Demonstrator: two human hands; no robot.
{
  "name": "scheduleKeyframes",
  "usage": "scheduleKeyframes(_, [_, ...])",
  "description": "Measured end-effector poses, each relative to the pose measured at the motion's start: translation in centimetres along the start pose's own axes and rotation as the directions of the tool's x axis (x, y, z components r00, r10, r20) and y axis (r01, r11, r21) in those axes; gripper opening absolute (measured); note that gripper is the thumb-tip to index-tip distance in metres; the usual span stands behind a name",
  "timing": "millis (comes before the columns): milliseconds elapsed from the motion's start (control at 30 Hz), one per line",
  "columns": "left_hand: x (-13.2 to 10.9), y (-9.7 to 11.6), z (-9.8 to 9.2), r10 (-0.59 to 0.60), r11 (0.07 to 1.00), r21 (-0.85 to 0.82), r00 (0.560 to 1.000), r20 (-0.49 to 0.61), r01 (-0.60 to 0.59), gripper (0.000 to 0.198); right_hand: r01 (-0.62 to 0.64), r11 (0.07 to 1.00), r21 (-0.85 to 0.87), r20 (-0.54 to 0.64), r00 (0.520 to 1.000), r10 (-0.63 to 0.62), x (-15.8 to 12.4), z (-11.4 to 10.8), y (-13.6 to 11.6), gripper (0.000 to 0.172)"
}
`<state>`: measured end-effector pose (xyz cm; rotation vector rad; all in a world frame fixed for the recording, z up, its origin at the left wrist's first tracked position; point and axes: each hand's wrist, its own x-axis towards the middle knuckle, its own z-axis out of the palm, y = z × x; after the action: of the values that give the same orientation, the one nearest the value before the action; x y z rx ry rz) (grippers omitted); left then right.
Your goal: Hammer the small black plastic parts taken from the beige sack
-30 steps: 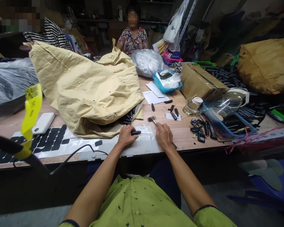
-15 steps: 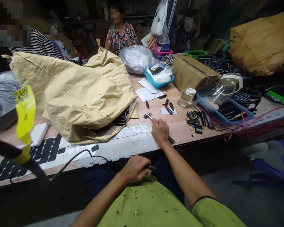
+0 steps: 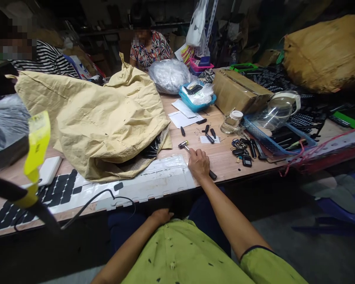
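My right hand (image 3: 198,164) rests on the table edge, fingers curled over the shaft of a small hammer (image 3: 184,144) whose metal head points away and whose black handle end sticks out to the right. A long white plastic strip (image 3: 154,179) lies just left of that hand. My left hand (image 3: 160,216) is down below the table at my lap, against my green shirt; its fingers are hidden. Several small black parts (image 3: 208,133) lie on the wood beyond the hammer.
A big tan sack (image 3: 100,114) covers the table's left half. A cardboard box (image 3: 239,90), blue trays (image 3: 195,103), a glass jar (image 3: 231,121), keys (image 3: 242,152) and a white power bank (image 3: 49,170) are around. Two people sit across the table.
My left hand left the white strip with a small black part, dropped below the table edge and now lies at my lap, the part hidden. My right hand stayed on the hammer.
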<state>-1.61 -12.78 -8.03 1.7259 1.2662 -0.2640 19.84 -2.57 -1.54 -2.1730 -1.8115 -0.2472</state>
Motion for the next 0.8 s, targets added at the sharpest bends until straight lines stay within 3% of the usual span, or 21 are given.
scheduleKeyframes(100, [-1.9,1.7,-1.6,0.147,0.983,0.090,0.978,0.146,-0.161,0.032,0.001,1.000,-0.001,0.005,1.000,-0.001,-0.1,0.0,0.1,0.035])
scheduleKeyframes(167, [-2.9,3.4,-3.9,0.314,0.944,0.044,0.931,0.187,-0.327,0.026,0.003,1.000,-0.002,0.004,1.000,-0.003,-0.1,-0.1,0.1,0.035])
scheduleKeyframes(233, [-3.1,5.4,-7.0,0.422,0.906,-0.080,0.902,0.091,-0.416,0.026,0.004,1.000,-0.005,0.002,1.000,-0.004,-0.1,-0.1,0.0,0.035])
scheduleKeyframes(300, [-2.3,7.0,-10.5,0.423,0.887,-0.148,0.899,-0.114,-0.437,0.028,0.001,1.000,-0.011,0.005,1.000,-0.001,-0.1,-0.2,-0.1,0.035])
scheduleKeyframes(367, [-0.6,8.0,-14.0,0.308,0.923,-0.102,0.870,-0.384,-0.372,0.028,-0.003,1.000,-0.014,0.006,1.000,0.004,-0.1,-0.2,-0.2,0.034])
scheduleKeyframes(400, [0.4,8.3,-15.6,0.216,0.953,-0.073,0.826,-0.520,-0.295,0.026,-0.004,1.000,-0.014,0.005,1.000,0.004,-0.1,-0.2,-0.3,0.034])
scheduleKeyframes(500, [3.6,8.4,-19.4,0.015,0.997,-0.032,0.598,-0.802,-0.069,0.025,0.001,1.000,-0.009,0.000,1.000,-0.001,-0.2,-0.2,-0.4,0.033])
scheduleKeyframes(533, [4.4,8.4,-20.2,-0.008,1.000,-0.021,0.534,-0.846,-0.018,0.026,0.001,1.000,-0.006,0.000,1.000,-0.001,-0.2,-0.1,-0.5,0.033])
scheduleKeyframes(600, [5.8,8.2,-21.2,-0.027,0.998,0.000,0.460,-0.887,0.058,0.028,-0.001,1.000,-0.001,0.003,1.000,0.001,-0.2,-0.1,-0.7,0.032])
scheduleKeyframes(800, [7.5,8.2,-21.6,-0.079,0.991,-0.028,0.401,-0.913,0.132,0.022,-0.015,1.000,0.011,0.011,1.000,0.015,-0.2,-0.1,-1.2,0.034])
